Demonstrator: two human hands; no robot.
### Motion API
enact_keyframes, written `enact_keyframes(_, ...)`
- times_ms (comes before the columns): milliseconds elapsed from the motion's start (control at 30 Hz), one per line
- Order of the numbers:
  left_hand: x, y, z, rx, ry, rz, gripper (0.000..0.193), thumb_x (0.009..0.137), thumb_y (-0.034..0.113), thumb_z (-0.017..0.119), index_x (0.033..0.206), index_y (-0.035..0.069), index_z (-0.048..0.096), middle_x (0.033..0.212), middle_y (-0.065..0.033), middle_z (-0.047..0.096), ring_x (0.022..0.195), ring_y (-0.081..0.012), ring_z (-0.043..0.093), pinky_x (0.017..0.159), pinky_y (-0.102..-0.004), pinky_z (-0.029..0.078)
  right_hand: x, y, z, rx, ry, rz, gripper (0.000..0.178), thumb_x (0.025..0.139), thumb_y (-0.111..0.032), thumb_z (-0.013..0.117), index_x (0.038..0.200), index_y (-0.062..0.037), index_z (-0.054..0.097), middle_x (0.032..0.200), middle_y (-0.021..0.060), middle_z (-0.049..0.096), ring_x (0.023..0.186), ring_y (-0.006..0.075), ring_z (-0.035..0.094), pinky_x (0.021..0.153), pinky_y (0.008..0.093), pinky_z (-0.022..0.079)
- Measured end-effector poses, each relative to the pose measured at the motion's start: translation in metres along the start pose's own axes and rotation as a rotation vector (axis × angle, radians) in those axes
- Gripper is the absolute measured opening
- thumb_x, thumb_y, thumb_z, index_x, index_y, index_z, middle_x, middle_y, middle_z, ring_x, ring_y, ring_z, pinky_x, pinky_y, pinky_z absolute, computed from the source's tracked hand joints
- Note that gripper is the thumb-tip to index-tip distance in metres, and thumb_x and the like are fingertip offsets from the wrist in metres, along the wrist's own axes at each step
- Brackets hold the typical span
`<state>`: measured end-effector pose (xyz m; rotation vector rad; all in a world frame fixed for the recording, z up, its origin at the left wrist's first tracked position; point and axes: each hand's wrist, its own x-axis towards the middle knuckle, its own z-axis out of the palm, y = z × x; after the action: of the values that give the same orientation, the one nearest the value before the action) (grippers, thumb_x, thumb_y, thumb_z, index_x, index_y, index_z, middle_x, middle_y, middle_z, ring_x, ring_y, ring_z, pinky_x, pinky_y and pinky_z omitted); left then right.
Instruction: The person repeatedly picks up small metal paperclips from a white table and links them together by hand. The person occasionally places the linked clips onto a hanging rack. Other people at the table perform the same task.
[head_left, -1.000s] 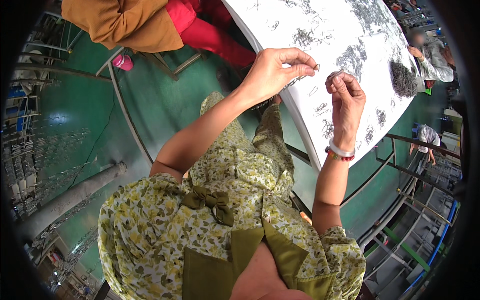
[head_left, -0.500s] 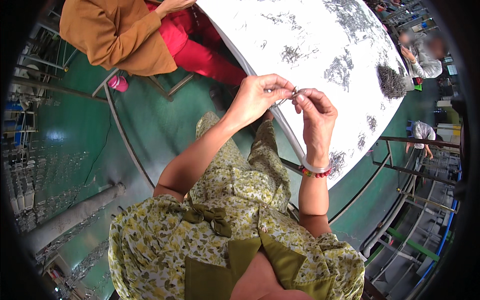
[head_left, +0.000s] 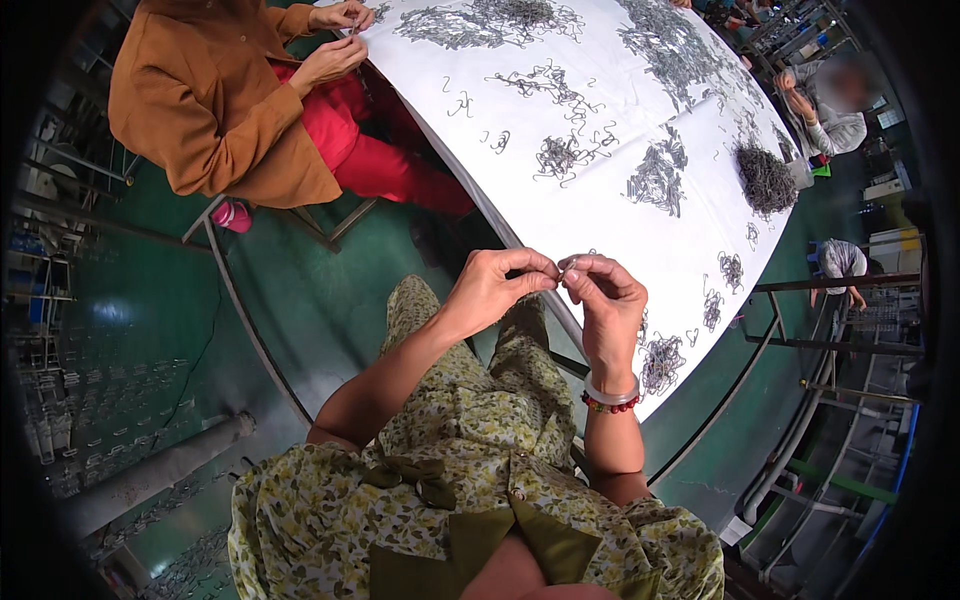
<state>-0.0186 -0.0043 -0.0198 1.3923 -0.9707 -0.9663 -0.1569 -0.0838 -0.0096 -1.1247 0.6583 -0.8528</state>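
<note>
My left hand (head_left: 497,287) and my right hand (head_left: 611,301) meet above the near edge of the white-covered table (head_left: 520,205). Thumb and forefinger of each are pinched together on a small metal wire hook (head_left: 567,268). Most of it is hidden by the fingertips, so its full shape cannot be made out. A pale bangle and a red bead bracelet (head_left: 610,402) circle my right wrist. Close to that wrist, a small heap of bent wire hooks (head_left: 662,364) lies on the table.
Loose hooks (head_left: 565,155) and straighter metal pieces (head_left: 660,178) lie in patches across the table. A dense dark pile (head_left: 766,180) stands near the far right edge. At left, a co-worker in a brown jacket (head_left: 215,100) handles something small. Another person (head_left: 835,105) is across the table.
My joined hands sit lower in the picture and slightly further left, still pinching the small piece. More of the tabletop shows. The co-worker's two hands are now visible together.
</note>
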Motion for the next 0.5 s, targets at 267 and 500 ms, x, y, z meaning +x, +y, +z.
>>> enact_keyframes(267,0.018,-0.022,-0.01,-0.35,0.106,0.043,0.018,0.086,0.006,0.058,0.1,-0.005,0.06,0.086,-0.009,0.066,0.085,-0.0121,0.061,0.076,-0.0249,0.048,-0.013,-0.009,0.007,-0.162,-0.005,-0.118,0.018,0.071,0.012,0.067,0.088,0.0059,0.064,0.083,0.0098,0.064,0.076,0.0138,0.061,0.07,0.0241,0.05)
enact_keyframes(500,0.138,-0.079,-0.03,0.797,0.207,0.24,0.018,0.082,0.016,0.057,0.08,0.0,0.065,0.079,-0.0185,0.062,0.077,-0.0323,0.061,0.071,-0.0405,0.047,-0.009,-0.016,0.018,-0.404,0.058,0.021,0.011,0.074,0.003,0.069,0.085,0.0032,0.068,0.076,0.0021,0.065,0.069,0.007,0.056,0.063,0.0183,0.045)
